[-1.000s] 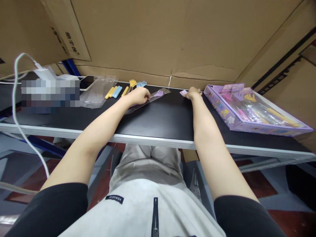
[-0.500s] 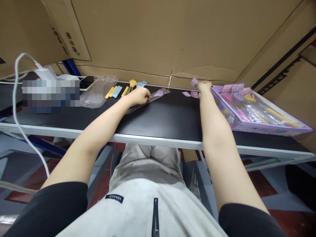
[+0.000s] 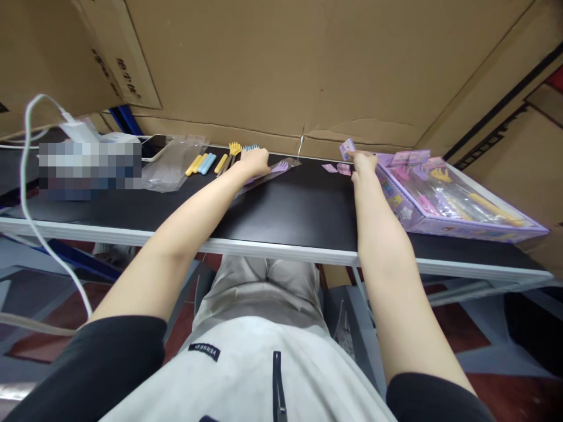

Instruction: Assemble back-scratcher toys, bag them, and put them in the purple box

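My left hand (image 3: 255, 162) is closed above a clear plastic sleeve (image 3: 264, 180), fingers curled under and mostly hidden. What they grip cannot be made out. Inside the sleeve, a purple back scratcher (image 3: 280, 166) shows its claw end to the right of the hand. Just beyond the hand, a blue claw head (image 3: 250, 147) peeks out, with a yellow one (image 3: 234, 147) to its left. My right hand (image 3: 365, 162) pinches a small purple printed card (image 3: 347, 148), raised near the back of the table. Beneath it lie more small pink-purple cards (image 3: 343, 169).
At right, a purple display box (image 3: 466, 228) holds several bagged back scratchers. Yellow and blue handles (image 3: 207, 163) lie left of my left hand, beside an empty clear bag (image 3: 169, 167). A white cable (image 3: 29, 176) hangs at far left. Cardboard (image 3: 325, 76) walls the back.
My left hand has moved forward and slightly right along the sleeve, and the sleeve's near end has shifted. My right hand still holds the card, which has turned a little toward me.
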Tool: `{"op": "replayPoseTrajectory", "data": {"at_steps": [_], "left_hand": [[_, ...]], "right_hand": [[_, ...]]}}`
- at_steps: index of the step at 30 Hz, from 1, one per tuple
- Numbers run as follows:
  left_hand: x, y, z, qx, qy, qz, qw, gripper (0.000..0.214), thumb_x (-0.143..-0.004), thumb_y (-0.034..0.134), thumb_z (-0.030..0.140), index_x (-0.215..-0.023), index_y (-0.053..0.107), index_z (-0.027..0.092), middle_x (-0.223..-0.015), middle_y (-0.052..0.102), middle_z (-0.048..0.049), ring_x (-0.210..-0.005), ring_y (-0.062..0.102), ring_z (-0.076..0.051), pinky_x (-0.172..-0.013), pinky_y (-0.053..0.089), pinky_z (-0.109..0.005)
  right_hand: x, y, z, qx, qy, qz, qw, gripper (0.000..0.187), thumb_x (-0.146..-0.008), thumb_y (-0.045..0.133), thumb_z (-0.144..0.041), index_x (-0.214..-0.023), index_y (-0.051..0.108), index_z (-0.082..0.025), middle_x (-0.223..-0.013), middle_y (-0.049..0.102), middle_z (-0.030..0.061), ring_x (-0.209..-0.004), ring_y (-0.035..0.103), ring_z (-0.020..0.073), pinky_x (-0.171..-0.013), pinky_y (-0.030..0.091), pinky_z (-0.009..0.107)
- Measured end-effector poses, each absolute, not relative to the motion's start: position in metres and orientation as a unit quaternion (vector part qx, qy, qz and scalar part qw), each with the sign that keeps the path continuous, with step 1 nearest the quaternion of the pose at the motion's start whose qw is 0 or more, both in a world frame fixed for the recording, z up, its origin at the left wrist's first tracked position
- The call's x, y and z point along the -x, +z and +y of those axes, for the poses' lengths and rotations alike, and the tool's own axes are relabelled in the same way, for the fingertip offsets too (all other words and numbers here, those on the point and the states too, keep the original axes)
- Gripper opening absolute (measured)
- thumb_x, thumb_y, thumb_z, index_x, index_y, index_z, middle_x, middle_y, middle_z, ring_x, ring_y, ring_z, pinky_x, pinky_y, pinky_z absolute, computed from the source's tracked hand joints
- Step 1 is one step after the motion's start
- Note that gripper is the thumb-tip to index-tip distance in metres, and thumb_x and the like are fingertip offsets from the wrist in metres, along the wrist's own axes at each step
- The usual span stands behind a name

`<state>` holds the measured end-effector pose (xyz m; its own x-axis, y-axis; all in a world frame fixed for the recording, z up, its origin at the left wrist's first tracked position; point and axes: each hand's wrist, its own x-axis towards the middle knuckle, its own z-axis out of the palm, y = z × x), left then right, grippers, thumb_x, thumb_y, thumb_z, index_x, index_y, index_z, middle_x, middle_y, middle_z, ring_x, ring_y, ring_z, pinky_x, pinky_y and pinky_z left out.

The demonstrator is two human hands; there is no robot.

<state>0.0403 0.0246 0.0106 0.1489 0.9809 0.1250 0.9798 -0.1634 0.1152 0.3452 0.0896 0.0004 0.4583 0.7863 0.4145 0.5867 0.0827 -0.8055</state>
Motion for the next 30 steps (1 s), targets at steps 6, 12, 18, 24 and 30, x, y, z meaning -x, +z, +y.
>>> {"op": "replayPoseTrajectory", "data": {"at_steps": [6,12,18,24,30], "left_hand": [[-0.073,0.014,0.025,-0.705,0.1,0.7,0.054,0.067,-0.104,0.053,0.048,-0.155,0.056,0.004,-0.158,0.057,-0.031,-0.151,0.053,-0.043,-0.123,0.043,-0.053],[-0.085,-0.005,0.027,-0.721,0.112,0.676,0.104,0.072,-0.109,0.04,0.053,-0.163,0.042,0.006,-0.168,0.046,-0.0311,-0.159,0.041,-0.043,-0.128,0.032,-0.062],[-0.084,-0.018,0.029,-0.746,0.134,0.646,0.092,0.059,-0.108,0.042,0.04,-0.158,0.049,0.01,-0.165,0.05,-0.0274,-0.157,0.045,-0.039,-0.127,0.036,-0.058],[-0.079,-0.015,0.026,-0.767,0.134,0.619,0.104,0.059,-0.103,0.05,0.034,-0.159,0.05,0.016,-0.167,0.049,-0.0226,-0.157,0.044,-0.038,-0.127,0.036,-0.06],[-0.078,-0.016,0.031,-0.774,0.129,0.608,0.118,0.073,-0.092,0.06,0.037,-0.163,0.048,0.025,-0.167,0.048,-0.021,-0.158,0.041,-0.043,-0.127,0.035,-0.065]], "right_hand": [[-0.321,0.01,0.069,0.683,0.211,-0.389,0.581,0.017,-0.074,0.068,-0.001,-0.075,0.06,-0.017,-0.104,0.075,0.0056,-0.103,0.071,0.0181,-0.097,0.057,0.03],[-0.312,0.007,0.061,0.674,0.206,-0.416,0.575,0.026,-0.069,0.064,-0.002,-0.066,0.048,-0.022,-0.089,0.068,0.0008,-0.095,0.068,0.0168,-0.094,0.056,0.029],[-0.306,0.005,0.058,0.666,0.212,-0.445,0.559,0.024,-0.067,0.067,-0.004,-0.064,0.05,-0.021,-0.073,0.059,-0.003,-0.084,0.065,0.0167,-0.087,0.058,0.03],[-0.295,0.004,0.055,0.642,0.271,-0.451,0.557,0.028,-0.075,0.067,0.002,-0.064,0.052,-0.019,-0.063,0.053,-0.0047,-0.062,0.054,0.0092,-0.075,0.055,0.026],[-0.278,0.0,0.052,0.631,0.27,-0.545,0.482,0.028,-0.076,0.079,-0.007,-0.065,0.057,-0.019,-0.065,0.061,-0.0006,-0.07,0.062,0.0146,-0.084,0.059,0.032]]}}
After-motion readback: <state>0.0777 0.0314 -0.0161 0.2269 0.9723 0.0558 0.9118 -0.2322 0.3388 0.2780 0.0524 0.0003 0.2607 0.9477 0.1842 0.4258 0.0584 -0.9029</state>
